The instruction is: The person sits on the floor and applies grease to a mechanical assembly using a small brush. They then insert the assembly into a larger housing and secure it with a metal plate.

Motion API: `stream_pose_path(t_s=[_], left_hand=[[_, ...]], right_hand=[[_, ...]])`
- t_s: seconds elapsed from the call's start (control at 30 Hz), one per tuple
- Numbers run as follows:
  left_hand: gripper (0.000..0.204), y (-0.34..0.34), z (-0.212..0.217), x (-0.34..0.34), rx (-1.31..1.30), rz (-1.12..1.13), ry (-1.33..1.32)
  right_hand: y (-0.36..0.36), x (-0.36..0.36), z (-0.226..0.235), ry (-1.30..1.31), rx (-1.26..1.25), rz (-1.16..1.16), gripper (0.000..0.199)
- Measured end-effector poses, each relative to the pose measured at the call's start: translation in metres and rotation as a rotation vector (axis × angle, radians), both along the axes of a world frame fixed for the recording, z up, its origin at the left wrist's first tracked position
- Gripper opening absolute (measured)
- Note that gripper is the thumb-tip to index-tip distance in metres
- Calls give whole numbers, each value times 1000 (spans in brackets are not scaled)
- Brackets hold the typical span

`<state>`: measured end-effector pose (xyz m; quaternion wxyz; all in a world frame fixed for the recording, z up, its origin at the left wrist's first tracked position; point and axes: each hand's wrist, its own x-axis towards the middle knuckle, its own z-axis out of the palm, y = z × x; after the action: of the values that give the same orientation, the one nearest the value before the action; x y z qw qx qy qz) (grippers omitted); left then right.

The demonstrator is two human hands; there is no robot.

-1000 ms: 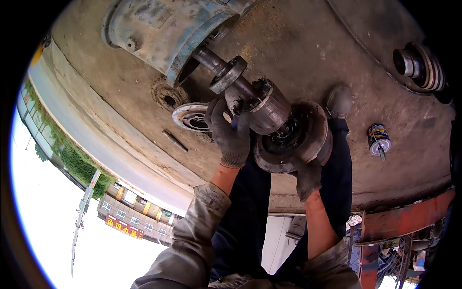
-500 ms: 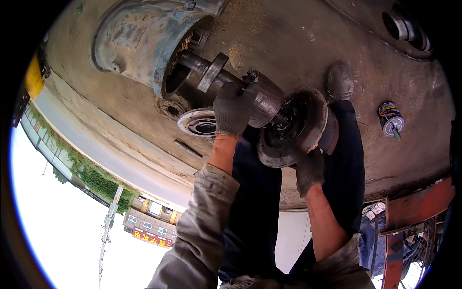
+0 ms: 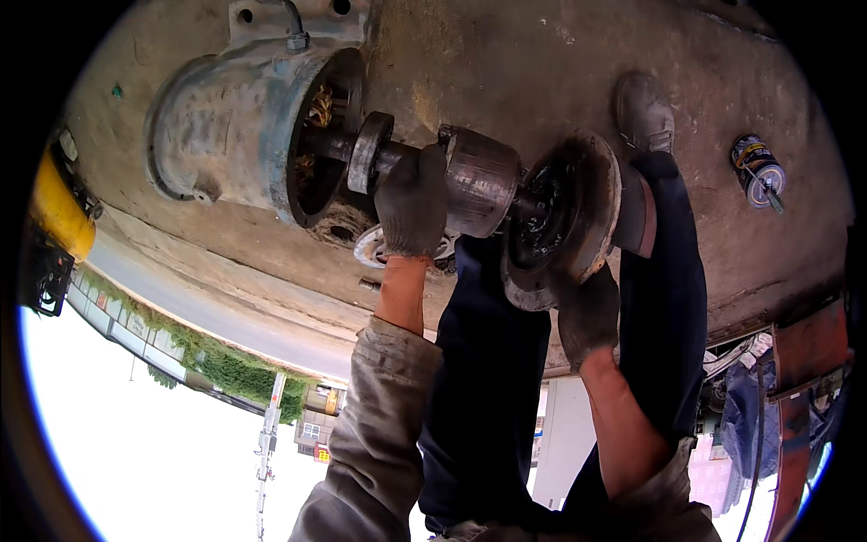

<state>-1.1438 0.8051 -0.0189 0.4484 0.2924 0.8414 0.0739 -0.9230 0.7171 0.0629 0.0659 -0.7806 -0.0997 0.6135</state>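
Observation:
My gloved left hand [image 3: 411,203] is wrapped round the shaft of a motor rotor [image 3: 480,181], between the rotor's dark cylinder and a thick metal ring [image 3: 369,154] on the shaft. The shaft's far-left end reaches into the open mouth of a worn blue-grey motor housing [image 3: 221,135], which lies on its side with copper-coloured windings inside. At the rotor's right end sits a round, greasy end cover [image 3: 564,203]. My gloved right hand [image 3: 589,316] grips the cover's lower rim, its fingertips partly hidden behind it. The rotor is held tilted in front of my legs.
A flanged ring cover [image 3: 369,247] lies on the ground behind my left wrist. My shoe [image 3: 645,113] stands beyond the end cover. Farther right is a dark can [image 3: 757,170] with a brush-like tool. A yellow machine [image 3: 65,212] is at far left, a rusty red frame [image 3: 811,354] at lower right.
The rotor has come more level, its shaft deeper in the housing's mouth. Both hands keep their grip. The view has shifted, so the can appears higher and farther right.

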Motion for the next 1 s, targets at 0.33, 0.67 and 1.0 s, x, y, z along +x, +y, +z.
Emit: stream_pose_path(t_s=[0.33,0.67,1.0], left_hand=[[38,17,14,-31,214,-31,3],[29,25,9,-92,219,-721,390],[50,50,4,-69,95,-328,254]], right_hand=[[25,-39,8,-22,50,-78,41],[72,-70,30,-63,91,75,24],[90,-60,28,-119,134,112,25]])
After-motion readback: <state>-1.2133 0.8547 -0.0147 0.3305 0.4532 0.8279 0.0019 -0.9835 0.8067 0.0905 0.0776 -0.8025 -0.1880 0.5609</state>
